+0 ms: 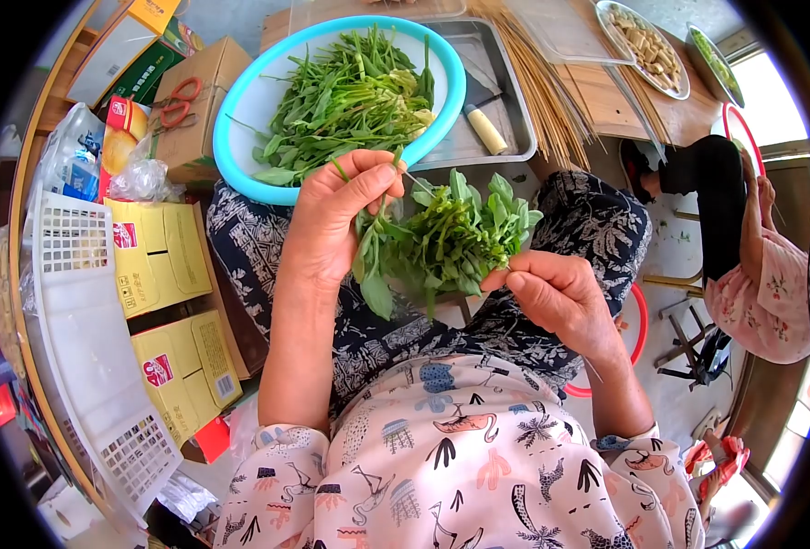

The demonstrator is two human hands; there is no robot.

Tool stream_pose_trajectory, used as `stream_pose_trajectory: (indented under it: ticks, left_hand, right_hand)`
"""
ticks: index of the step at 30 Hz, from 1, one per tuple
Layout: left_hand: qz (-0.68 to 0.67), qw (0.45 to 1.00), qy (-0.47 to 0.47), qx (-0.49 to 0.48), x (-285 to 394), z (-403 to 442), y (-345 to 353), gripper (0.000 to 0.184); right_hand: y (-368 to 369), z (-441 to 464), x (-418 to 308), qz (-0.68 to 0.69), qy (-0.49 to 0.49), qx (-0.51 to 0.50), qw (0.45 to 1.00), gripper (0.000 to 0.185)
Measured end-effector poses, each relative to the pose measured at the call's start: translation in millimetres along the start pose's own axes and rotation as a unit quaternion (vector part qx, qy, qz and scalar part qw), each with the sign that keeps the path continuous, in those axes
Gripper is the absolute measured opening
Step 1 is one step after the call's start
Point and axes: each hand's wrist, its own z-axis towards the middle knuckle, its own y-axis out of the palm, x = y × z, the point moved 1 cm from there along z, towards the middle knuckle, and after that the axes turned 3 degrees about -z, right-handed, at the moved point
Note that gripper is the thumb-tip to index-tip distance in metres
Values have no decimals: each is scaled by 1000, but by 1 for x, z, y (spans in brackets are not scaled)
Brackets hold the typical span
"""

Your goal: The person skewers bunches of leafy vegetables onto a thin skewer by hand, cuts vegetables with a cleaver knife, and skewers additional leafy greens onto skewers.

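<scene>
My left hand (pixel 350 206) is closed, pinching a sprig of leafy greens (pixel 375 291) by its stems, with the leaves hanging below. My right hand (pixel 560 297) is closed at the right end of a thick, bunched cluster of greens (pixel 464 224). A thin stick end shows by the right wrist, so the cluster seems to sit on a skewer, mostly hidden by leaves and fingers. Beyond the left hand, a blue-rimmed basin (pixel 225 137) holds a heap of loose greens (pixel 350 101). Both hands are above my lap.
A metal tray (pixel 522 119) holds a pale-handled knife (pixel 485 130). Bamboo skewers (pixel 537 87) lie beside it, near a plate of cut food (pixel 644 50). Yellow boxes (pixel 160 256), a white plastic rack (pixel 94 320) and red scissors (pixel 178 102) are left. Another person's arm (pixel 754 220) is right.
</scene>
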Motion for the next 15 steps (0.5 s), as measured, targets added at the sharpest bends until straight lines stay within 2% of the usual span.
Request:
stream_pose_trajectory:
  ticks: [15]
  left_hand:
    - [37, 999, -7, -31, 5, 0, -7, 16]
  right_hand:
    - [-4, 4, 7, 104, -6, -30, 994, 28]
